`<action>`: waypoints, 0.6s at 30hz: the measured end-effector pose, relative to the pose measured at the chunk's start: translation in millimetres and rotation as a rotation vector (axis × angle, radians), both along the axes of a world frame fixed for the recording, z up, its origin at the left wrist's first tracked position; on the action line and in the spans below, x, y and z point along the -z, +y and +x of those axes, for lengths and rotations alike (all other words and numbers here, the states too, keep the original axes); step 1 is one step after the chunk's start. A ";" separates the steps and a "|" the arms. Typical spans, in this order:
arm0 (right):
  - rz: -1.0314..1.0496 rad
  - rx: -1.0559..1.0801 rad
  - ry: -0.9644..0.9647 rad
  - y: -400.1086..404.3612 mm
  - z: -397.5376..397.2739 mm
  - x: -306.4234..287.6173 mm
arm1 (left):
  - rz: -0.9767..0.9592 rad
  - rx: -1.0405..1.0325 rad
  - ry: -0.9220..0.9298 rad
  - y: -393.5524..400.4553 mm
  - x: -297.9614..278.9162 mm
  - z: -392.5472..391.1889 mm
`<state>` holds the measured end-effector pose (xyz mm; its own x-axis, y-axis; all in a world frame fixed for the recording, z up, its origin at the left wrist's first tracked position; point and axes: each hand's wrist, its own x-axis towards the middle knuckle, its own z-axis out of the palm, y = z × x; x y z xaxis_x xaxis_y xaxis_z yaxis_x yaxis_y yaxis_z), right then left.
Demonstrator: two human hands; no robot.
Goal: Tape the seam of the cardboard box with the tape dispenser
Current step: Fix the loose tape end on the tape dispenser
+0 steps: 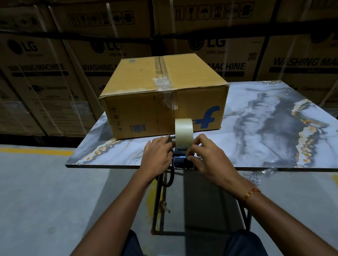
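A closed brown cardboard box [139, 84] with a blue logo sits on the marble-patterned table [263, 126]. Its top seam [160, 69] runs away from me, with clear crumpled tape stuck over its near end and hanging down the front face. A tape dispenser [183, 138] with a pale roll stands at the table's near edge, just in front of the box. My left hand [158, 158] grips the dispenser's left side. My right hand [205, 155] holds its right side, fingertips pinching near the base of the roll.
Stacked washing machine cartons [42, 72] form a wall behind the table. The table's dark metal frame [159, 207] stands on a grey concrete floor with yellow markings [31, 150]. My knees are at the bottom of the view.
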<state>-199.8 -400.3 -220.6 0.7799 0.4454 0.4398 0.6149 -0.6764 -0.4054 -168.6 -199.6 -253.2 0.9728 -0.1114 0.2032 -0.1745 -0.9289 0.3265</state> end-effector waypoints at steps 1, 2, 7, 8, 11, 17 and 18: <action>0.006 0.001 0.004 -0.9 0.5 -1.2 | 0.005 -0.010 -0.011 -1.7 0.5 -1.8; 0.008 0.001 0.003 -2.1 0.9 -2.4 | 0.012 -0.022 -0.029 -3.6 1.0 -3.3; -0.042 0.012 -0.017 -5.7 -1.8 -3.6 | 0.019 -0.056 -0.047 -11.1 1.7 -4.6; -0.057 0.010 -0.032 -6.5 -3.7 -2.4 | 0.007 -0.054 -0.027 -10.6 0.8 -3.2; -0.106 -0.003 -0.047 -9.5 -8.7 0.0 | 0.009 -0.003 0.070 -6.3 -5.9 2.4; -0.115 0.028 -0.049 -8.0 -13.3 -1.1 | 0.082 0.086 0.104 2.0 -10.9 4.1; -0.104 0.027 -0.041 -7.5 -14.0 -1.2 | 0.099 0.086 0.087 2.1 -9.4 2.9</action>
<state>-213.8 -407.8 -219.4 0.7744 0.4694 0.4242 0.6106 -0.7300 -0.3070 -165.7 -197.4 -243.8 0.9724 -0.2099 0.1022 -0.2294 -0.9402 0.2519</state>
